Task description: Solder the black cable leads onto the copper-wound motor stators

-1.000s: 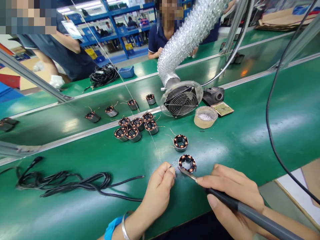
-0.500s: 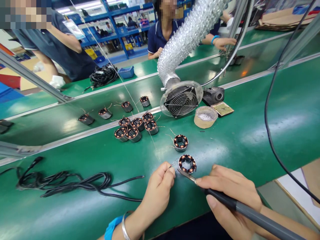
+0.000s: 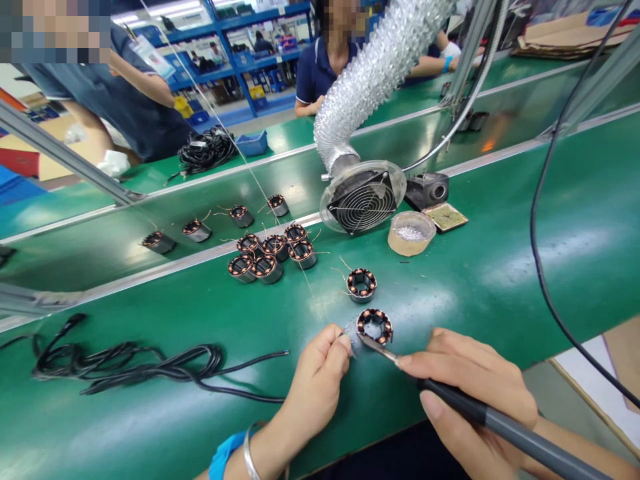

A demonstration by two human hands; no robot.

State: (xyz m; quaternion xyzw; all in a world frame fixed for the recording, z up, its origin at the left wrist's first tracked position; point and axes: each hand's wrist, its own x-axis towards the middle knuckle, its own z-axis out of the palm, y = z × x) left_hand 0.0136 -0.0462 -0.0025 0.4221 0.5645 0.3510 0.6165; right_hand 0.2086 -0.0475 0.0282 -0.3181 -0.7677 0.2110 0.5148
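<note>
A ring-shaped motor stator (image 3: 375, 327) with copper windings lies on the green table between my hands. To its left, my left hand (image 3: 320, 383) is closed in a pinch on thin wire at the stator's near-left side. My right hand (image 3: 473, 393) grips a soldering iron (image 3: 453, 400) with a black and grey handle. Its metal tip touches or nearly touches the stator's lower-left edge, beside the pinched wire. Whether that wire is a stator lead or solder is too fine to tell. A second stator (image 3: 361, 285) with loose leads sits just behind.
Several stators (image 3: 267, 269) cluster at the belt's edge, and more ride on the belt (image 3: 100, 250). A fan hood (image 3: 365, 203) on a foil duct, a solder-scrap tub (image 3: 411, 233) and a sponge tray (image 3: 447, 218) stand ahead. Black cable (image 3: 150, 363) lies left. Co-workers (image 3: 145, 100) are across.
The soldering iron and my right hand have shifted slightly right. Stators on the belt have moved left. My left hand stays in place. A co-worker's arm at the far right has moved.
</note>
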